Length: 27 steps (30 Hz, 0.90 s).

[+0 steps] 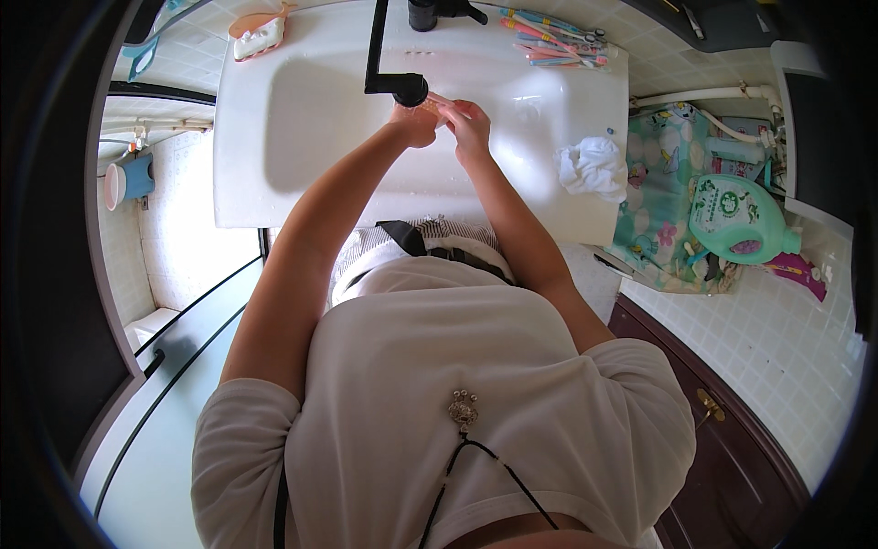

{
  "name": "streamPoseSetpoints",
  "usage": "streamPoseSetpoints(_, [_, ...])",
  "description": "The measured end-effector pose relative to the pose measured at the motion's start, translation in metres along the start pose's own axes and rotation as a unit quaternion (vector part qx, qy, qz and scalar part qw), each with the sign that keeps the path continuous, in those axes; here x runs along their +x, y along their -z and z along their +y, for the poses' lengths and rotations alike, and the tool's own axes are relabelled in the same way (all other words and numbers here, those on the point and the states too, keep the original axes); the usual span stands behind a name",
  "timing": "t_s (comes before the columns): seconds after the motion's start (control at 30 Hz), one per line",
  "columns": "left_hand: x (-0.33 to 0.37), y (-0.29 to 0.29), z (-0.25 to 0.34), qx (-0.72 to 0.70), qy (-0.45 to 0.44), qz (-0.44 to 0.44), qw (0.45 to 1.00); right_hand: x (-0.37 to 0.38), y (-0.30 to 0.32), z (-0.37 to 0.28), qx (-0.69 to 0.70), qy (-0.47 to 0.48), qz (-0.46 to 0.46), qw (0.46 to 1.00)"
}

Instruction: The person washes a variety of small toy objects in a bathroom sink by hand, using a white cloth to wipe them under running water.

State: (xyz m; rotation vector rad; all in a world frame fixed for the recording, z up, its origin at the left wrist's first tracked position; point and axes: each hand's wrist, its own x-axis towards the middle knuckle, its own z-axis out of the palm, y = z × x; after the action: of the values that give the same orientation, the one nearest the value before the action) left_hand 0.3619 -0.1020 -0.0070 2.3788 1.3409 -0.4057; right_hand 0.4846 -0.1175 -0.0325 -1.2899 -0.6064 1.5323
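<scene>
Both my hands are close together over the white sink (311, 128), just below the end of a black faucet spout (410, 89). In the fingers of my right hand (469, 131) is a slim pink object (439, 99); its exact kind is too small to tell. My left hand (416, 128) is against the other end of the pink object, palm side turned toward my right hand. The spout hides most of my left fingers, so their grip does not show. Wet shine and drops mark the basin around them.
Several toothbrushes (553, 38) lie at the sink's far right corner. A soap dish with white soap (259, 39) sits far left. On the right rim rests a crumpled white cloth (593, 168); beyond stands a green detergent bottle (739, 218). A blue cup (137, 178) hangs at left.
</scene>
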Motion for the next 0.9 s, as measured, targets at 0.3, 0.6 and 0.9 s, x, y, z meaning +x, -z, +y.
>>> streamPoseSetpoints(0.3, [-0.011, 0.003, 0.010, -0.002, 0.056, -0.061, 0.997, -0.004, 0.003, 0.007, 0.036, 0.048, -0.072, 0.996])
streamPoseSetpoints(0.6, [-0.012, -0.005, 0.011, -0.004, 0.065, -0.053, 0.996, -0.010, 0.000, 0.001, -0.014, 0.066, -0.050, 0.996])
streamPoseSetpoints(0.9, [-0.012, 0.016, 0.011, -0.014, 0.044, -0.110, 0.993, -0.010, 0.001, -0.001, 0.051, -0.064, -0.013, 0.997])
